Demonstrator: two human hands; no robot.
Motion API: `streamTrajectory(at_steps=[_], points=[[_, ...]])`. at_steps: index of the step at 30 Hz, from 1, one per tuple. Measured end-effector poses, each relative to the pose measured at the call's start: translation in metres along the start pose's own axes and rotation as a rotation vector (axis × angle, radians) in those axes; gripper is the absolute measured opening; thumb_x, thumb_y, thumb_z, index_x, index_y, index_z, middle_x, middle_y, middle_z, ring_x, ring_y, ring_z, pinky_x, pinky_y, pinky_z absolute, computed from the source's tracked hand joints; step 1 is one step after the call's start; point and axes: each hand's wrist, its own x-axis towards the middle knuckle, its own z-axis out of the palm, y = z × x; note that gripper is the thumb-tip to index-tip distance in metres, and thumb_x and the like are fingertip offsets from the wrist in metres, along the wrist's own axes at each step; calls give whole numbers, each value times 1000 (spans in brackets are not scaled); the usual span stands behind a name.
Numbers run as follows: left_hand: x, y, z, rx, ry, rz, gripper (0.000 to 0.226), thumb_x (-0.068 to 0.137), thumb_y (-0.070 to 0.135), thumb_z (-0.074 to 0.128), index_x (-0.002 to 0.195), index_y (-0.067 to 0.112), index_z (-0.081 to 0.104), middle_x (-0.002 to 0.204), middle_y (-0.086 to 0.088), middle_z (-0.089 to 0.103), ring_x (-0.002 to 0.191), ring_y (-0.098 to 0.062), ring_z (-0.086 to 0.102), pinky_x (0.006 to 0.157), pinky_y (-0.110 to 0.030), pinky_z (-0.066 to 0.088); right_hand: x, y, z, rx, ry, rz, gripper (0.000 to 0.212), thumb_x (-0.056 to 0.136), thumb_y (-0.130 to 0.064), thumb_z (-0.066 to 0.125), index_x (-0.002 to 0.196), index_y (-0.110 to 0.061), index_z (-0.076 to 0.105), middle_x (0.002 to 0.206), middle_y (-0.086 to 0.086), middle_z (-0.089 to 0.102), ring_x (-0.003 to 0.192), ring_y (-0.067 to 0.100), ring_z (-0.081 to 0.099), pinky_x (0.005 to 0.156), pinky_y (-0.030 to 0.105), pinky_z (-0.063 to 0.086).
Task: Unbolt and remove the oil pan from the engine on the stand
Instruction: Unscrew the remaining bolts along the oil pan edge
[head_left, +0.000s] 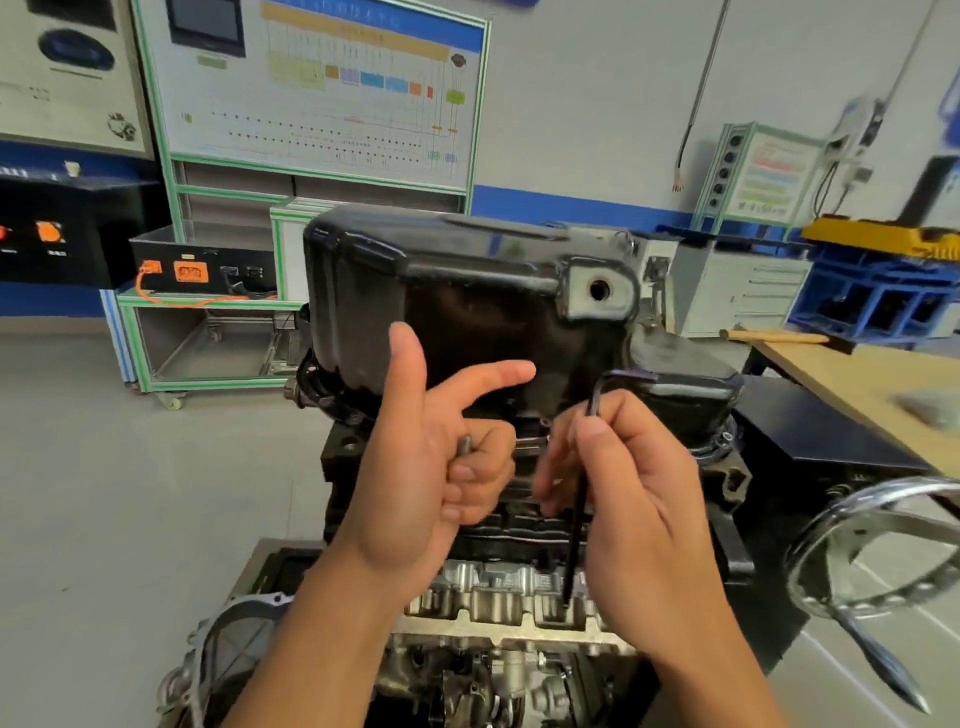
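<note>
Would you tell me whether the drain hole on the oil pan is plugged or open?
Open: the drain hole in the oil pan shows as a dark, empty bore in its grey boss, with no plug head.

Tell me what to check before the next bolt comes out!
1. The left hand holds the bolt: ok.
2. The right hand grips the key: ok.
3. The key sits in a bolt head: not ok, it looks held free.
4. The pan sits on the engine: ok.
5. The drain hole is unplugged: ok.
6. Other bolts left: cannot tell, the hands block the view.
</note>
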Motion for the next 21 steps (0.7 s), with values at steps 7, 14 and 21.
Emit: streamTrajectory(at_steps=[7,14,21], points=[[36,-24,130,104,-255,-113,94,68,95,21,132,37,58,94,-12,74,79,-23,65,62,-27,38,-28,-67,-116,-232,-104,22,6,96,-24,67,93,-21,72,81,1,74,75,21,70,69,36,58],[64,-71,286,212,-545,-229,93,71,94,17,139,38,45,64,5,66,42,-1,49,35,-14,35,-72,-122,-259,-859,61,284,9,88,-25,71,82,-18,71,71,-2,68,62,10,58,58,23,46],[68,-158,435,639,-779,-209,98,68,96,9,125,36,63,104,6,75,105,-14,68,74,-32,51,-156,-119,-393,-690,335,639,13,86,-19,75,74,-16,75,69,-5,70,59,6,58,62,24,47]])
